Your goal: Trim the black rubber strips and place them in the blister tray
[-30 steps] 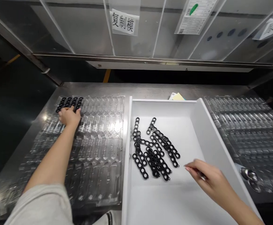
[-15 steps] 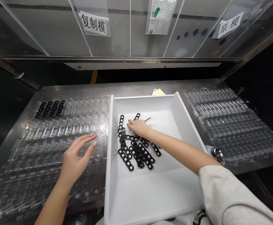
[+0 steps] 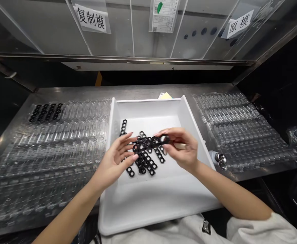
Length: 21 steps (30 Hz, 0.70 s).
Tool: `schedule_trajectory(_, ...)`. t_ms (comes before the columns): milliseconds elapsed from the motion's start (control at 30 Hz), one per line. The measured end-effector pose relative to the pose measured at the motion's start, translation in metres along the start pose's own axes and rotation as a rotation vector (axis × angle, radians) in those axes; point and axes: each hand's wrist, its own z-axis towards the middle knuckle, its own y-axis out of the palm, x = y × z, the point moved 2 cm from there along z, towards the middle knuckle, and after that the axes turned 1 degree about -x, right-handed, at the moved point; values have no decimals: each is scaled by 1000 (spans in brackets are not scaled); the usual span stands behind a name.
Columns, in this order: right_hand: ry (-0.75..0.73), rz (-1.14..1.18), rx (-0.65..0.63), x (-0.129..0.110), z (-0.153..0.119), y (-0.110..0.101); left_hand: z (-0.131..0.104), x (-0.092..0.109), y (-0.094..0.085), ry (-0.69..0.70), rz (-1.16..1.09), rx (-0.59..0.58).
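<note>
A black strip of linked rings point(image 3: 152, 142) is raised over the white tray point(image 3: 148, 217), slightly blurred. My right hand point(image 3: 181, 147) pinches its right end and also has a pale, thin tool point(image 3: 180, 146) tucked in its fingers. At the strip's left end is my left hand point(image 3: 119, 156), its fingers apart and curved around that end; whether they touch it is unclear. Beneath both hands, more black ring strips point(image 3: 148, 162) lie in a loose pile on the tray floor.
Clear plastic blister trays point(image 3: 54, 145) cover the left of the metal table, with several black strips point(image 3: 45, 112) at their far left corner. More clear trays point(image 3: 240, 128) lie on the right. A shiny metal object point(image 3: 221, 158) sits beside the white tray's right edge.
My right hand has risen from the pile towards me with a black strip. My left hand has moved right, from over the clear trays to the strip. The view has shifted slightly.
</note>
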Motion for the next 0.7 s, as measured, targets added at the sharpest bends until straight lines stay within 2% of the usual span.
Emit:
schedule_trajectory(67,144,111,136,-12,-18,-13,4,3,21,-31,-162,-79)
schedule_trajectory(133,212,130,177,-17,-39,-22,4,7,36,-5,-278,-70)
schedule_trajectory(233,239,11,141,-18,-72,-25,-1,13,52,105,-349,-15)
schedule_trajectory(333,181,-122,32,-21,-95,-20,-7,16,64,162,-412,-76)
schedule_trajectory(400,129,-118,-101,-26,-99,-18,-11,14,71,86,-496,-153)
schedule_trajectory(467,151,-93,-183,-30,-97,-22,-15,12,75,-22,-577,-207)
schedule_trajectory(600,304,-111,-147,-35,-83,-39,-22,10,77,-99,-596,-265)
schedule_trajectory(700,257,-58,-118,-35,-73,-42,-24,9,80,-99,-609,-305)
